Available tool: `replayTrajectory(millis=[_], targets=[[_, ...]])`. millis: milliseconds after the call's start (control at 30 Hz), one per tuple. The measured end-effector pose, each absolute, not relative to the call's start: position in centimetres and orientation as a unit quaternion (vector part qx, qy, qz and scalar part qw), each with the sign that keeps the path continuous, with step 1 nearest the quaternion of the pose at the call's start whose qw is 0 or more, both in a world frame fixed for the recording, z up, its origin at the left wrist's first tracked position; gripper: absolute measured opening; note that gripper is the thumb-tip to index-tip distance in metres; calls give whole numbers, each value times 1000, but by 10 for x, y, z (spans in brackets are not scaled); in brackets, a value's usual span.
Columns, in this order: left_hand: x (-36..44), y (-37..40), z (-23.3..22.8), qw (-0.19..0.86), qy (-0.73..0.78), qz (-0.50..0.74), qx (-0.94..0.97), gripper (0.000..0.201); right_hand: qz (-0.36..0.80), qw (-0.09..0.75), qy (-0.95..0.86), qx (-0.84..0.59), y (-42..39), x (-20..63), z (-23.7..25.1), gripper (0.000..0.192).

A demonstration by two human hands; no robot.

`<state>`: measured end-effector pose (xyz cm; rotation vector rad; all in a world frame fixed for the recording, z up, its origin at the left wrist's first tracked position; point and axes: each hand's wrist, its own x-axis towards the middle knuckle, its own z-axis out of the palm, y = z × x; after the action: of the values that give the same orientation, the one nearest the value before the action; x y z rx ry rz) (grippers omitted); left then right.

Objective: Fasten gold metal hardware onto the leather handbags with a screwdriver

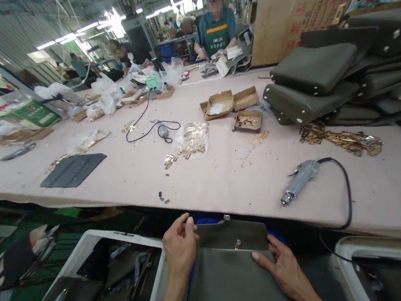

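A dark olive handbag (233,282) lies in front of me at the table's near edge, its flap folded up and away. Metal clasp parts show on it, one at the flap's top edge and another near the fold. My right hand (284,269) grips the bag's right side, thumb on top and fingers at the flap's edge. Beside the flap's left edge is my left hand (180,242), raised, with thumb and forefinger pinched together. Whatever those fingertips hold, if anything, is too small to make out.
On the table (205,188) lie a grey electric screwdriver (300,181), gold hardware (194,139), a box of small screws (248,122) and stacked olive bags (322,71). White bins (88,245) holding bags flank me. A co-worker (217,27) stands across the table.
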<state>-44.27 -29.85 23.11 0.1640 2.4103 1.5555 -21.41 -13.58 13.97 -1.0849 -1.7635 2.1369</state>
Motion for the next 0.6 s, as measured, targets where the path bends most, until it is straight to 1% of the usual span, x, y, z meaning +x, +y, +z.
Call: replayTrajectory(millis=[100,133,200,333,433,533,567,600], targets=[[-425,-262,228,312,726,612,44,66,721,103,-588,-352,-138,-218,141,78],[-420,-251,225,351,699,622,33,66,720,117,-587,-352,-139,-220,141,81],[-414,-235,218,388,666,637,16,60,717,142,-586,-351,-141,-222,139,86],[-412,-229,199,393,651,650,6,48,693,143,-616,-347,-138,-220,136,91],[-405,-237,190,378,664,645,3,46,631,97,-678,-365,-127,-212,149,88],[-390,-243,183,317,677,664,0,46,551,36,-752,-360,-104,-204,182,78],[-384,-244,180,293,679,673,-2,47,540,40,-764,-351,-93,-203,196,72],[-378,-245,178,273,680,681,-5,50,537,63,-767,-347,-79,-202,210,65]])
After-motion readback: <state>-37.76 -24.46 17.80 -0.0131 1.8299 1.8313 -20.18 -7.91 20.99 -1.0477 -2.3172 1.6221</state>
